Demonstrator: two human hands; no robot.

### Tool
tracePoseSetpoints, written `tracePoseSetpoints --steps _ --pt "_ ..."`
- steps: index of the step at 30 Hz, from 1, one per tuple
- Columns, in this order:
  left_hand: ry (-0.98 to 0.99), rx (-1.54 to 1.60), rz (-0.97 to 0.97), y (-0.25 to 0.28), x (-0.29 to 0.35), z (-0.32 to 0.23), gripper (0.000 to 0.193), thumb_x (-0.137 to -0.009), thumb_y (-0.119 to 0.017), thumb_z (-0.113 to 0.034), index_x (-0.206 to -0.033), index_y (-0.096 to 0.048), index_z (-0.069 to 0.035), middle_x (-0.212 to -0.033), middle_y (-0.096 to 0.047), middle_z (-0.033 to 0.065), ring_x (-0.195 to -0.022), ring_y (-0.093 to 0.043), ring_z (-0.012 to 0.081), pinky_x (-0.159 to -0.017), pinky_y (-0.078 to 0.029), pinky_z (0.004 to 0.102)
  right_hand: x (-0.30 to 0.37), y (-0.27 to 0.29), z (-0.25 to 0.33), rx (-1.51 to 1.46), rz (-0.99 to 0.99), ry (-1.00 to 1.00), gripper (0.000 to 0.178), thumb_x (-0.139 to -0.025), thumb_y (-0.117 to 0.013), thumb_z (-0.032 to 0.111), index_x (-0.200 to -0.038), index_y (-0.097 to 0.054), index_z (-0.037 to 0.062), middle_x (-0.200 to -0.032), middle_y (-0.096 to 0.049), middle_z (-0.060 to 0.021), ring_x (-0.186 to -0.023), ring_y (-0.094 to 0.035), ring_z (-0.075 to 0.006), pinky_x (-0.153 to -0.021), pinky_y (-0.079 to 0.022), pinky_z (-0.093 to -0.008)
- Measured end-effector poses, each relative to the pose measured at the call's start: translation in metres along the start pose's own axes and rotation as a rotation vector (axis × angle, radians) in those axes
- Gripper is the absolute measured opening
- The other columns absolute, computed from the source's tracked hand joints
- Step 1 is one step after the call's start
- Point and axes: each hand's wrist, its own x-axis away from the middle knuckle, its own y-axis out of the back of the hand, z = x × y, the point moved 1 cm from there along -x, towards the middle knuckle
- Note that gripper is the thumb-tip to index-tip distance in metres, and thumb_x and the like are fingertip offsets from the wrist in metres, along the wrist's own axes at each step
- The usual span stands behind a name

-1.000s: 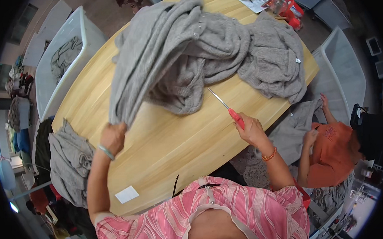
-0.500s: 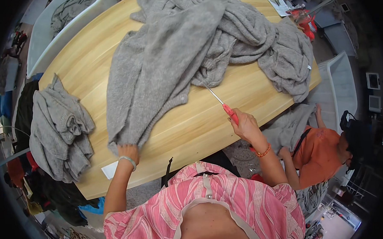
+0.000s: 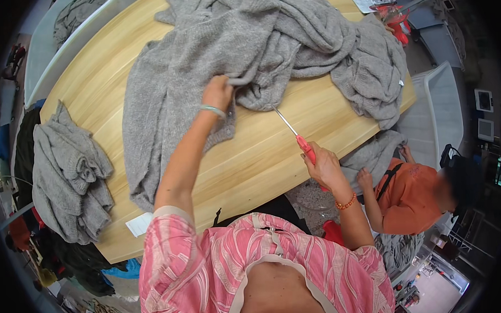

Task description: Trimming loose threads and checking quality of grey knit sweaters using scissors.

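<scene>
A grey knitted garment [image 3: 174, 65] lies spread across the wooden table, with more grey knitwear bunched to its right. My left hand [image 3: 218, 94], a pale bangle at its wrist, pinches the garment's edge near the middle. In my right hand [image 3: 323, 167] is a red-handled tool [image 3: 305, 147] with a thin metal shaft; its exact kind is unclear. The shaft's tip is at the lower fold of the bunched knit, and I cannot tell whether it touches the cloth.
A folded grey knit [image 3: 72, 175] lies at the table's left end, near a white paper slip [image 3: 139, 223]. White bins [image 3: 441, 103] stand beyond both ends of the table. A co-worker in orange [image 3: 412, 200] handles grey cloth close by on the right.
My left hand has left the garment's near left end and moved up and right to its middle edge. My right hand still holds the tool in nearly the same place.
</scene>
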Motion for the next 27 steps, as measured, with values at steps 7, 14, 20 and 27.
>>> tracePoseSetpoints --steps 7,14,20,27 --pt "0.228 0.220 -0.388 0.040 0.022 0.024 0.014 -0.080 -0.061 -0.006 -0.094 -0.065 -0.003 -0.086 -0.064 0.0105 -0.077 -0.061 0.0239 -0.069 -0.050 0.0323 -0.028 0.018 -0.019 -0.028 0.044 0.061 0.019 -0.086 -0.058 0.016 -0.099 -0.054 0.0036 -0.075 -0.061 -0.0226 -0.074 -0.060 -0.0419 -0.067 -0.047 -0.0501" --pt "-0.521 -0.113 -0.037 -0.002 0.020 -0.037 0.040 -0.077 -0.064 -0.005 -0.117 -0.056 -0.007 -0.117 -0.053 0.0152 -0.103 -0.053 0.0335 -0.090 -0.042 0.0417 -0.062 0.015 -0.007 0.040 0.071 0.155 0.017 -0.086 -0.057 0.018 -0.098 -0.055 0.0047 -0.077 -0.063 -0.0212 -0.075 -0.061 -0.0405 -0.067 -0.048 -0.0493" --pt "-0.322 -0.466 0.172 -0.022 0.014 -0.017 0.053 -0.084 -0.060 -0.037 -0.130 -0.051 -0.013 -0.133 -0.046 0.0082 -0.121 -0.038 0.0294 -0.103 -0.026 0.0457 -0.067 0.015 0.007 0.116 0.195 0.102 0.017 -0.085 -0.058 0.018 -0.093 -0.057 0.0028 -0.073 -0.064 -0.0214 -0.075 -0.064 -0.0383 -0.068 -0.050 -0.0476" --pt "-0.301 -0.450 0.116 -0.045 0.011 -0.027 0.051 -0.085 -0.058 -0.038 -0.132 -0.050 -0.018 -0.139 -0.043 0.0072 -0.120 -0.038 0.0313 -0.103 -0.025 0.0484 -0.089 0.024 0.010 0.232 0.169 0.139 0.020 -0.085 -0.058 0.020 -0.086 -0.060 0.0010 -0.073 -0.065 -0.0199 -0.074 -0.065 -0.0373 -0.067 -0.051 -0.0464"
